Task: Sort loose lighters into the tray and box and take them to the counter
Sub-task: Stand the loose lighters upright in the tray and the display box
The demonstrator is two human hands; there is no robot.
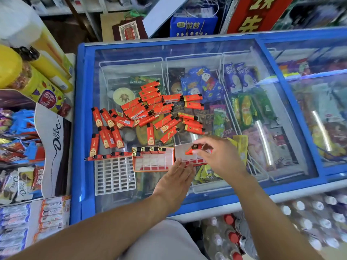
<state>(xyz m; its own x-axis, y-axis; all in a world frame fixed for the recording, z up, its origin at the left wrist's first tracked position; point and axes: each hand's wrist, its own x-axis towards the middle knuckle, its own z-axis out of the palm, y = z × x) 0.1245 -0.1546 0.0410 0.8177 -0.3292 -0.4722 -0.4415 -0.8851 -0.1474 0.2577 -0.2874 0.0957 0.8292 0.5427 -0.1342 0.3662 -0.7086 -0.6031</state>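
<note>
My right hand pinches one red lighter above the right box. My left hand, fingers straight, rests at that box's near edge. The left box holds six lighters along its far-left corner. An empty white grid tray lies near the freezer lid's near-left corner. Loose lighters are piled mid-lid. "Dove" display on the left.

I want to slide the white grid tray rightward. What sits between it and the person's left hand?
In the head view, the orange box, with a few lighters standing along its far edge, lies between the white grid tray and the left hand.
</note>
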